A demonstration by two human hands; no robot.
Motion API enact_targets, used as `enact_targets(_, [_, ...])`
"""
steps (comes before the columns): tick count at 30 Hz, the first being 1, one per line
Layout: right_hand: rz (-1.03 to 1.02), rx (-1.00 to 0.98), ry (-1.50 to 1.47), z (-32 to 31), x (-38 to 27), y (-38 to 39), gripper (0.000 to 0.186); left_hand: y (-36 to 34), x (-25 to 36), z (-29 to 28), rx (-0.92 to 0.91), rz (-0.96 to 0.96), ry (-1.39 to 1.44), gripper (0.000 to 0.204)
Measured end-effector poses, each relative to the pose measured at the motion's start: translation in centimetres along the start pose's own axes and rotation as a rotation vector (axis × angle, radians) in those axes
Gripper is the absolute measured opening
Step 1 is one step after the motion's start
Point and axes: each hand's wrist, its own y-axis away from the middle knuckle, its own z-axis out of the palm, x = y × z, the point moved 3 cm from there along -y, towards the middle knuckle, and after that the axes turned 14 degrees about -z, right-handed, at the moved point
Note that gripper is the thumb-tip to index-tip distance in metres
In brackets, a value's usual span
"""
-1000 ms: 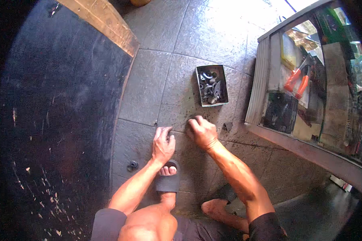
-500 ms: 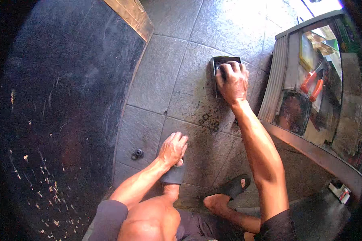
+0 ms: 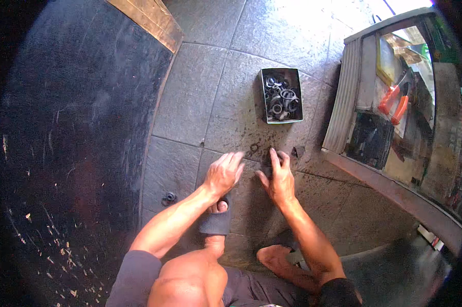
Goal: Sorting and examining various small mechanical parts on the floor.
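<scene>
An open cardboard box (image 3: 285,122) stands on the floor ahead, holding a jumble of black and grey rings (image 3: 277,97). My right hand (image 3: 281,184) is on the near side of the box, low over the tiles. Its thumb and fingers are spread, and I make out nothing held in them. To its left, my left hand (image 3: 223,174) hovers above my left foot with its fingers stretched out, slightly blurred. Between the hands and the box, a few dark rings (image 3: 253,149) lie on the stained floor. A small cluster of black rings (image 3: 169,197) lies to the left.
A black scuffed panel (image 3: 87,128) with a wooden edge fills the left side. On the right stands a glass-fronted cabinet (image 3: 338,97), with red-handled pliers (image 3: 395,105) visible in it. My sandalled left foot (image 3: 215,220) rests on the grey tiles (image 3: 190,92).
My right hand has come out of the box and back toward me, uncovering the rings inside. My left hand has shifted slightly forward, and its fingers have straightened.
</scene>
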Motion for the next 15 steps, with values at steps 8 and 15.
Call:
enact_targets(8, [0.049,-0.032,-0.019,1.7,0.6,-0.4,0.040,-2.4,1.2,1.9,-0.050,-0.020,-0.072,0.032])
enact_targets(15, [0.074,0.028,0.012,1.6,1.0,0.7,0.032,-2.3,1.5,1.5,-0.025,-0.029,-0.096,0.022])
